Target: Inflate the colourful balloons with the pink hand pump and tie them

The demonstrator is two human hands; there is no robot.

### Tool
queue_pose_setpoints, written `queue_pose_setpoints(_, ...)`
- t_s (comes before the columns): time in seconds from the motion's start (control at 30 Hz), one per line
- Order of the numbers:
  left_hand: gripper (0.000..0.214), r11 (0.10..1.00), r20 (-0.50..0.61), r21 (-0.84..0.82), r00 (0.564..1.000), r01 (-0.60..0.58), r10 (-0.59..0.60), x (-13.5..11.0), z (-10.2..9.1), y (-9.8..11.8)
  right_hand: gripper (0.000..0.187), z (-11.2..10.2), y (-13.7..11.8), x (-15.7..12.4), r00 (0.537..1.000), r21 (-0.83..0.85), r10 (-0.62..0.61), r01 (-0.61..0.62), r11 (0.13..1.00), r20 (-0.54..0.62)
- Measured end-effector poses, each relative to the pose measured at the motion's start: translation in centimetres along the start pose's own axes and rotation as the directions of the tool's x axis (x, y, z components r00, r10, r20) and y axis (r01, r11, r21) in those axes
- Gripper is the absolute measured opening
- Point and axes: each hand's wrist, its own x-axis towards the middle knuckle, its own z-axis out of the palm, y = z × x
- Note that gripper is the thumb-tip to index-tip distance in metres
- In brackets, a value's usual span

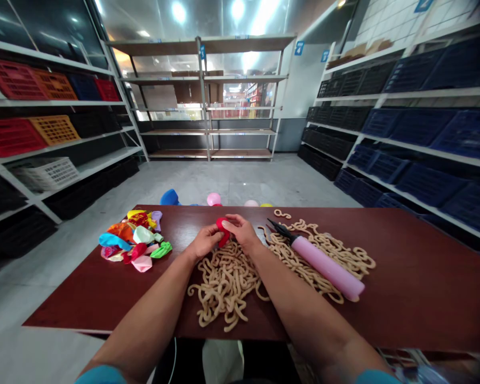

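A small red balloon (224, 239), limp and without air, is pinched between my two hands above the middle of the table. The fingers of my left hand (205, 241) close on its left side. My right hand (243, 232) grips its upper right part with thumb and fingers. Below my hands spreads a pile of tan, curly, worm-like strands (228, 282). To the right, a pink hand pump (328, 266) with a black nozzle lies across more of these strands (304, 282). A heap of limp balloons (138, 240) in many colours lies to the left.
The dark red-brown table (416, 277) extends far to the right. Beyond its far edge show a blue balloon (169, 197) and a pink balloon (214, 199). Shelves hold red crates (12, 136) on the left and dark blue crates (432, 181) on the right.
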Motion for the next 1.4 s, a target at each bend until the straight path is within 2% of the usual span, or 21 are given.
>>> queue_pose_setpoints(0.13,0.020,0.965,0.054,-0.257,0.998,0.055,-0.043,0.0,0.1,0.1,0.034,-0.1,-0.6,0.2,0.981,0.033,-0.158,0.163,0.986,-0.112)
queue_pose_setpoints(0.23,0.034,0.907,0.126,-0.400,0.988,0.134,-0.090,-0.2,0.3,0.3,0.031,0.0,-1.1,-0.2,0.962,-0.038,-0.248,0.245,0.969,-0.114)
queue_pose_setpoints(0.3,0.038,0.897,0.195,-0.409,0.976,0.167,-0.093,-0.5,0.6,0.4,0.030,0.3,-1.2,-0.6,0.957,-0.103,-0.276,0.267,0.958,-0.093)
queue_pose_setpoints(0.4,0.031,0.910,0.269,-0.367,0.959,0.191,-0.093,-0.9,1.1,0.4,0.029,0.7,-1.4,-1.1,0.940,-0.246,-0.333,0.305,0.920,-0.076)
queue_pose_setpoints(0.53,0.015,0.872,0.271,-0.411,0.949,0.265,-0.161,-0.7,1.0,0.4,0.037,0.3,-3.0,-1.2,0.936,-0.476,-0.350,0.296,0.828,-0.026)
queue_pose_setpoints(0.6,0.012,0.805,0.258,-0.521,0.951,0.284,-0.168,-0.3,0.4,0.5,0.042,-1.0,-4.6,-1.3,0.949,-0.637,-0.313,0.253,0.728,0.019)
queue_pose_setpoints(0.67,0.009,0.708,0.211,-0.664,0.969,0.240,-0.130,0.1,-0.5,0.8,0.040,-3.4,-6.5,-1.9,0.960,-0.818,-0.276,0.197,0.540,0.048)
queue_pose_setpoints(0.73,0.005,0.593,0.091,-0.797,0.994,0.113,-0.067,0.3,-1.3,1.3,0.038,-6.6,-8.1,-3.2,0.961,-0.938,-0.277,0.118,0.327,0.025)
queue_pose_setpoints(0.83,0.009,0.475,-0.092,-0.877,0.995,-0.071,-0.022,0.4,-1.9,1.7,0.046,-11.8,-9.6,-6.4,0.962,-0.992,-0.244,-0.112,0.059,-0.123)
queue_pose_setpoints(0.9,0.011,0.466,-0.107,-0.881,0.994,-0.082,-0.028,0.4,-1.9,1.7,0.056,-14.6,-9.9,-8.7,0.961,-0.973,-0.190,-0.220,-0.076,-0.202)
queue_pose_setpoints(0.93,0.011,0.469,-0.101,-0.880,0.994,-0.070,-0.041,0.5,-1.8,1.6,0.058,-15.6,-9.9,-9.6,0.963,-0.964,-0.156,-0.239,-0.114,-0.220)
queue_pose_setpoints(1.0,0.012,0.476,-0.079,-0.879,0.995,-0.037,-0.067,0.5,-1.4,1.5,0.054,-17.1,-9.8,-10.7,0.979,-0.971,-0.044,-0.203,-0.129,-0.199)
queue_pose_setpoints(1.1,0.013,0.490,-0.064,-0.871,0.994,-0.011,-0.092,0.4,-0.8,1.7,0.037,-18.1,-9.5,-10.8,0.991,-0.993,0.070,-0.113,-0.028,-0.115)
queue_pose_setpoints(1.2,0.015,0.507,-0.085,-0.862,0.989,-0.012,-0.121,0.1,-0.4,2.2,0.040,-18.4,-9.3,-10.1,0.983,-0.989,0.117,-0.144,0.036,-0.138)
queue_pose_setpoints(1.3,0.017,0.529,-0.098,-0.849,0.984,-0.003,-0.152,-0.1,-0.2,2.5,0.051,-18.4,-9.4,-9.9,0.978,-0.989,0.146,-0.149,-0.009,-0.148)
queue_pose_setpoints(1.4,0.018,0.543,-0.092,-0.839,0.988,-0.009,-0.126,0.2,-0.2,2.4,0.054,-17.9,-9.9,-10.4,0.980,-0.991,0.155,-0.119,-0.068,-0.128)
